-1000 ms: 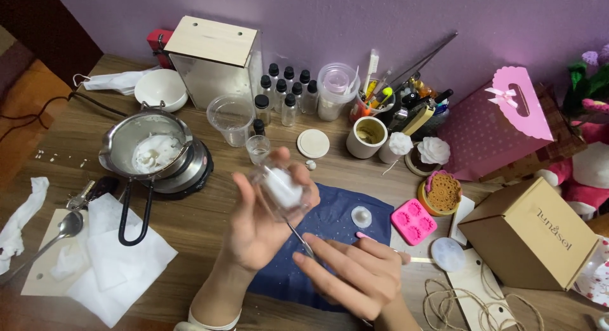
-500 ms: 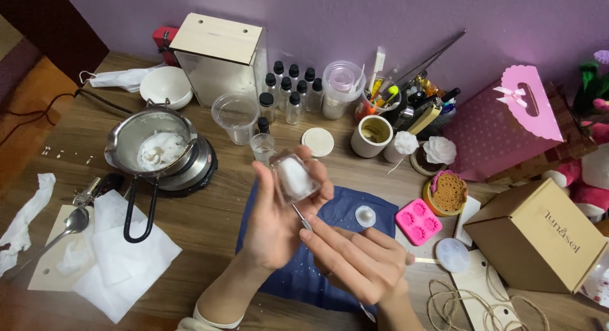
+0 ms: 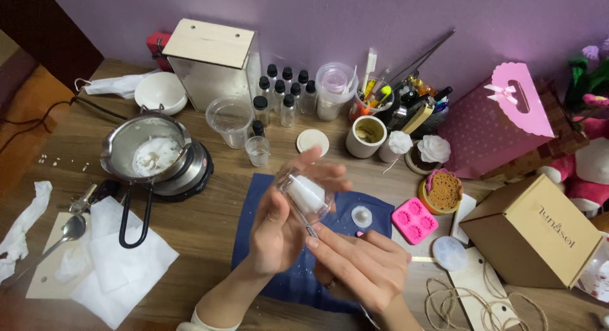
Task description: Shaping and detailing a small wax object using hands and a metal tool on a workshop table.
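My left hand (image 3: 279, 223) holds a small clear glass jar (image 3: 306, 194) with white wax inside, tilted on its side above a dark blue cloth (image 3: 304, 280). My right hand (image 3: 358, 264) is just below and to the right of it, pinching a thin metal tool (image 3: 304, 224) whose tip points toward the jar's bottom. A small round white wax piece (image 3: 361, 216) lies on the cloth to the right of the jar.
A metal melting pot (image 3: 152, 155) with white wax sits on a hot plate at left, with a spoon (image 3: 63, 233) on white napkins. Behind stand a wooden box (image 3: 212, 61), small dark-capped bottles (image 3: 285, 90), plastic cups, a tool cup (image 3: 374, 96). A pink mould (image 3: 413, 220) and cardboard box (image 3: 539, 233) are right.
Both hands have shifted slightly right and up over the cloth, and the jar has tilted further onto its side in my left hand. The tool stays at its bottom.
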